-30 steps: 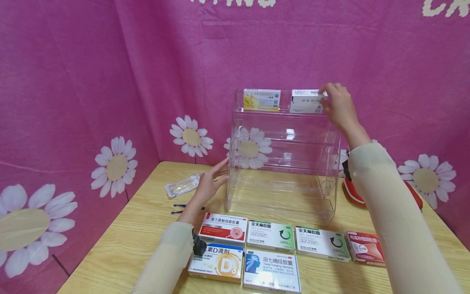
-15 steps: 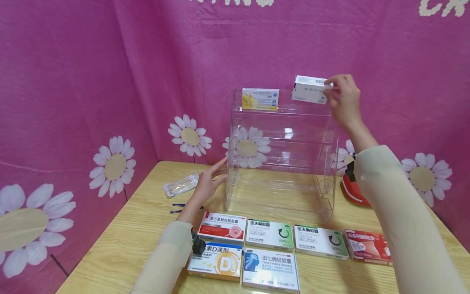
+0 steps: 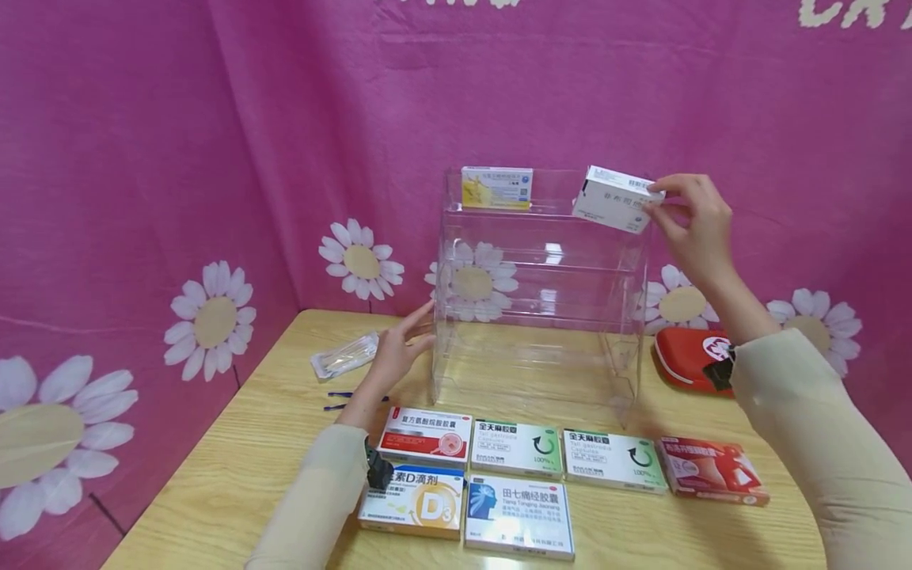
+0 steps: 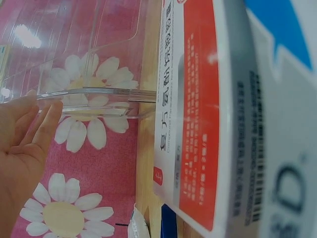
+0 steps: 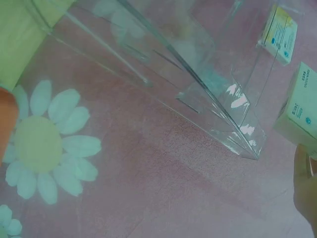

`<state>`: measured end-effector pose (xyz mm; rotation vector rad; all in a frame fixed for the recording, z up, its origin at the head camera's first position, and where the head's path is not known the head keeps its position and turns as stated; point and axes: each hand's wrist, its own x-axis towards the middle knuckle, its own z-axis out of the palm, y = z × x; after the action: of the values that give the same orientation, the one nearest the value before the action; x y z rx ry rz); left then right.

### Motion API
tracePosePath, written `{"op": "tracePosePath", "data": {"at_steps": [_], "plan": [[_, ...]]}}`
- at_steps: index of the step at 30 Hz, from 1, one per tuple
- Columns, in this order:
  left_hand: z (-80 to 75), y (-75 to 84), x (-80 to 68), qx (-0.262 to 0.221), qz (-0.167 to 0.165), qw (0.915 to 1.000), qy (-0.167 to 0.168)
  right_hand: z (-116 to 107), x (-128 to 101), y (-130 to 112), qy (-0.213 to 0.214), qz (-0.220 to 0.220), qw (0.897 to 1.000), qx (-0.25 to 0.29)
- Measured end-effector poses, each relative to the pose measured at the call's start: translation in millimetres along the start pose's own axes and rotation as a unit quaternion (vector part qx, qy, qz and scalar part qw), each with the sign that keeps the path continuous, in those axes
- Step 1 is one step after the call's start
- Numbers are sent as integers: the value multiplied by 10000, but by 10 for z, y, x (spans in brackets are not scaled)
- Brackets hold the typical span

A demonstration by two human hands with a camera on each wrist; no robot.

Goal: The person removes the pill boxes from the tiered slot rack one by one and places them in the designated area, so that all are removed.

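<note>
Your right hand [image 3: 694,226] pinches the white box [image 3: 614,199] by its right end, thumb and fingers curled onto that short edge. The box is off the shelf: it hangs in the air at the upper right corner of the clear acrylic rack [image 3: 537,293], level with the top tier and in front of it, touching nothing but your fingers. Its long axis runs left to right and tilts, the far left end higher, the gripped end lower. So the box lies to the left of your hand, and the rack lies beyond and below it.

The yellow-and-white box [image 3: 496,188] stands on the top tier at the left, well apart from the held one.

Your left hand [image 3: 399,348] is flat, fingers straight and together, laid against the rack's lower left side wall; it grips nothing. The left wrist view shows the same: fingertips [image 4: 42,111] touching the clear edge.

The right hand is the nearer to the top tier; the left is low at the base.

On the wooden table [image 3: 235,467], seven boxes lie in two rows in front of the rack, none touched.
</note>
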<state>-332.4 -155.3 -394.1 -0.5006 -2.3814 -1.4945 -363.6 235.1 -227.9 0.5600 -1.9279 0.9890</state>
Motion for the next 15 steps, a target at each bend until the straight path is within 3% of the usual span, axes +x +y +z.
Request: {"op": "tracePosePath", "data": {"at_steps": [4, 15], "plan": [[-1, 14, 13, -25, -101, 9999, -14, -140, -212, -44, -194, -212, 9995, 115], [6, 2, 12, -80, -107, 9999, -51, -564, -940, -61, -1039, -880, 9901, -344]]}}
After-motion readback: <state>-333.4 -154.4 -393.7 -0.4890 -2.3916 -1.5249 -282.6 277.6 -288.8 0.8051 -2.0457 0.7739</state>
